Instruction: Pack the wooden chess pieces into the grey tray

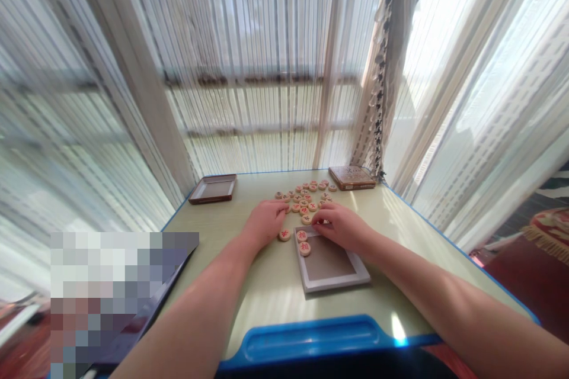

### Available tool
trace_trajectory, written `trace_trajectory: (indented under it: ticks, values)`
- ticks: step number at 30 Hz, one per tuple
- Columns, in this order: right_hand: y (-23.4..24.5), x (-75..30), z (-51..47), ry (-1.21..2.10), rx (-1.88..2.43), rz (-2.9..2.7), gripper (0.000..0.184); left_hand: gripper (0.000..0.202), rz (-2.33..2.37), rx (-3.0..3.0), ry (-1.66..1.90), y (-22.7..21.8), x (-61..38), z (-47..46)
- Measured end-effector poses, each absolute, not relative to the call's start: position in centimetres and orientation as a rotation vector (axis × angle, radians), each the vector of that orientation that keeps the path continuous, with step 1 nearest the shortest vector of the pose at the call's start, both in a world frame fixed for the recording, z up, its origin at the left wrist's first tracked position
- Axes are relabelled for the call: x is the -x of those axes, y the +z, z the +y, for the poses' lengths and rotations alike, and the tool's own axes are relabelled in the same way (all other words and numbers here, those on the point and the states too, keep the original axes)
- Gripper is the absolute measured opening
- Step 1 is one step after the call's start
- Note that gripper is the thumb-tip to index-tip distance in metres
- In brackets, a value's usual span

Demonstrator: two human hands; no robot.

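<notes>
Round wooden Chinese chess pieces (304,211) with red or dark characters lie in a loose heap at mid-table. My left hand (265,220) rests at the heap's left side, fingers bent together against a Chinese chess piece (288,209) that partly shows at the fingertips. A red-marked piece (284,235) lies on the table just right of that hand. My right hand (338,220) is over the far edge of a shallow white-rimmed box tray (306,281), its fingers curled in; what they hold, if anything, is hidden. Two red-marked pieces (304,248) lie along the tray's left inner side.
An open brown box lid (213,188) lies at the far left of the blue-edged table (400,249). A closed patterned box (352,177) sits at the far right. A laptop-like device (171,284), mostly blurred out, stands at near left. Striped curtains (249,59) hang behind the table.
</notes>
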State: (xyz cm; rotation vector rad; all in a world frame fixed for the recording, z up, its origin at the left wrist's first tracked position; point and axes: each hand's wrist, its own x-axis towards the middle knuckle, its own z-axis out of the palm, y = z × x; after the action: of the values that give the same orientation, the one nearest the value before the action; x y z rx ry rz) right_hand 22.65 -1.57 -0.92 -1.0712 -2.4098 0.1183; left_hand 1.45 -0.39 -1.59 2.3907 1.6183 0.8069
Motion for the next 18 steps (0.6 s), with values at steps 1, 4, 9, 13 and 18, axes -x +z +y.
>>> trace_trajectory:
  ticks: [1, 4, 9, 13, 18]
  values:
    - [-1.0, -22.5, -1.6, 0.119, 1.083, -2.394, 0.011, 0.031, 1.611, -2.435, 0.776, -1.5, -1.4, -0.4]
    - [-1.1, -22.2, -1.6, 0.121, 1.112, -2.370, 0.011, 0.026, 1.692, -2.502, 0.716, -1.2, -1.5, -0.3]
    - [-1.1, -22.0, -1.7, 0.143, 1.095, -2.355, 0.012, 0.021, 1.920, -2.411, 0.683, -1.0, -1.8, -0.1]
    - [-1.2, -22.1, -1.4, 0.169, 1.076, -2.386, 0.011, 0.018, 1.935, -2.380, 0.704, -1.4, -2.1, 0.0]
    - [-1.0, -22.1, -1.5, 0.151, 1.100, -2.381, 0.012, 0.015, 1.769, -2.434, 0.779, -2.1, -2.2, 0.1]
